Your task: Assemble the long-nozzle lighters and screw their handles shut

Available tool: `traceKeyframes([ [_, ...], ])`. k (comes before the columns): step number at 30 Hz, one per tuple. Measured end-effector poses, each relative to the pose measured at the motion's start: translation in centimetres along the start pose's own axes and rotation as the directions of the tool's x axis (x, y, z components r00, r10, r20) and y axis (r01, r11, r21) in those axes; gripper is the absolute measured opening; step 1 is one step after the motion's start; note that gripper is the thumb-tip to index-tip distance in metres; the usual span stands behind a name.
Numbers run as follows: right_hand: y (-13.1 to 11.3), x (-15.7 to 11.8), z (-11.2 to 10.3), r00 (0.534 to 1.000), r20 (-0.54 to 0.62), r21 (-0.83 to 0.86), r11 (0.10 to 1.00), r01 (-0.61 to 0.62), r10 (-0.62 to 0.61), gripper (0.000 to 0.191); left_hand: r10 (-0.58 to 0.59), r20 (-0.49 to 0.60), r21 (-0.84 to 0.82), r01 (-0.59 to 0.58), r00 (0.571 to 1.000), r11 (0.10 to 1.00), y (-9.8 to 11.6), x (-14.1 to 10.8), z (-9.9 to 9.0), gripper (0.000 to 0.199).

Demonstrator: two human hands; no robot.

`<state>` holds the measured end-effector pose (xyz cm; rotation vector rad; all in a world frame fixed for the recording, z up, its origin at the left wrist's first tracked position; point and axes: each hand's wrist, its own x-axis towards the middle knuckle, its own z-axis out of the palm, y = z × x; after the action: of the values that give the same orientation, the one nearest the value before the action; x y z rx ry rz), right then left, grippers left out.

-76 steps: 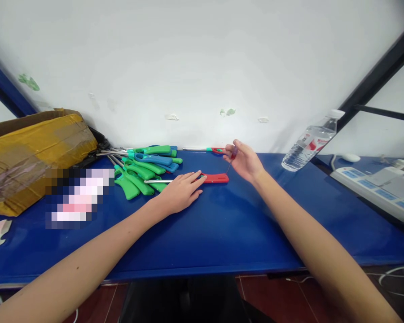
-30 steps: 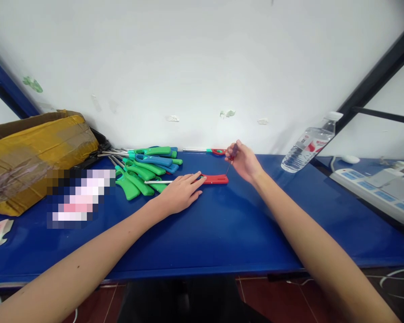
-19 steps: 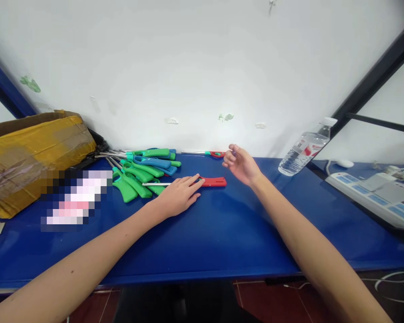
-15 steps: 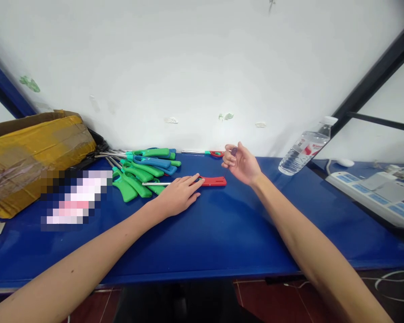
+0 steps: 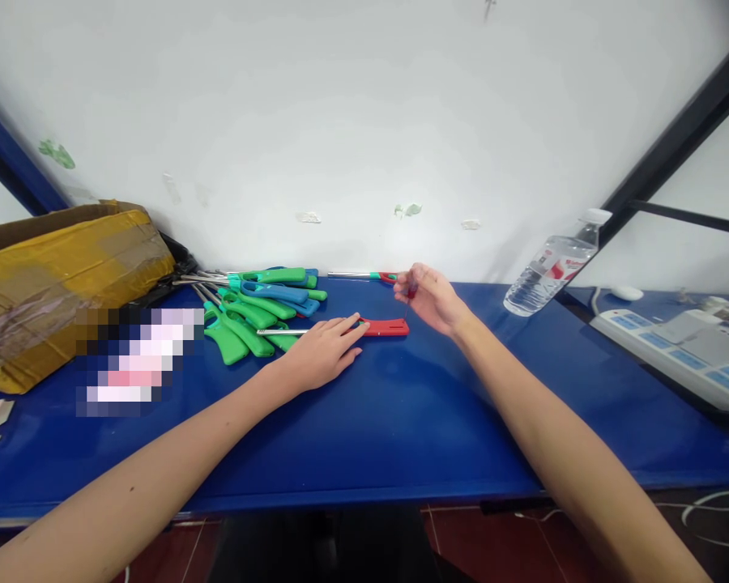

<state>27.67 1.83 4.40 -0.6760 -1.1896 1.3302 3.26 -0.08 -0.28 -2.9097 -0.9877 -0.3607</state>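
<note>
A red long-necked lighter (image 5: 387, 327) lies flat on the blue table, its metal tube pointing left. My left hand (image 5: 325, 353) rests over its middle with the fingers stretched out, pressing it against the table top. Above the right end of its handle, my right hand (image 5: 428, 298) pinches a small dark red tool (image 5: 411, 291); the thin shaft points down and its tip is at the handle end. Behind my right hand, another red lighter (image 5: 364, 276) lies along the wall, its handle partly hidden. Left of my left hand is a pile of green and blue lighters (image 5: 261, 304).
A taped cardboard box (image 5: 66, 283) stands at the left, beside a blurred patch. A water bottle (image 5: 550, 263) leans at the right, near a white power strip (image 5: 674, 348) with cables. The white wall (image 5: 364, 121) runs behind the blue table (image 5: 389, 437).
My right hand has turned and lowered slightly, bringing the tool's shaft down to the end of the red handle. My left hand stays in place on the lighter.
</note>
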Motion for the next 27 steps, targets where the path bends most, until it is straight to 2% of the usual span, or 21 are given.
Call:
traceKeyframes([
  [3, -0.1, -0.1, 0.5, 0.997, 0.072, 0.066, 0.998, -0.02, 0.015, 0.034, -0.001, 0.015, 0.021, 0.001, 1.0, 1.0, 0.1, 0.0, -0.1, 0.047],
  [6, -0.3, 0.1, 0.4, 0.996, 0.076, 0.147, 0.988, -0.049, 0.039, 0.034, -0.002, 0.017, 0.026, 0.002, 1.0, 1.0, 0.1, 0.1, -0.1, 0.047],
  [9, -0.4, 0.3, -0.2, 0.998, 0.029, 0.137, 0.989, -0.054, 0.051, 0.033, -0.003, 0.02, 0.029, 0.002, 1.0, 1.0, 0.2, 0.1, -0.1, 0.047],
  [15, 0.2, 0.6, -0.7, 0.996, -0.082, 0.019, 0.999, 0.043, -0.041, 0.035, -0.008, 0.033, 0.029, 0.007, 0.999, 1.0, 0.3, 0.1, -0.3, 0.047],
  [20, 0.2, 0.6, -0.7, 0.986, -0.153, 0.021, 0.997, 0.073, -0.069, 0.038, -0.007, 0.011, 0.003, 0.007, 1.0, 1.0, 0.2, 0.1, -0.3, 0.047],
  [27, -0.2, 0.1, -0.3, 0.998, -0.07, 0.091, 0.996, 0.005, 0.001, 0.036, -0.005, 0.009, 0.016, 0.005, 1.0, 1.0, 0.2, 0.1, -0.3, 0.047],
])
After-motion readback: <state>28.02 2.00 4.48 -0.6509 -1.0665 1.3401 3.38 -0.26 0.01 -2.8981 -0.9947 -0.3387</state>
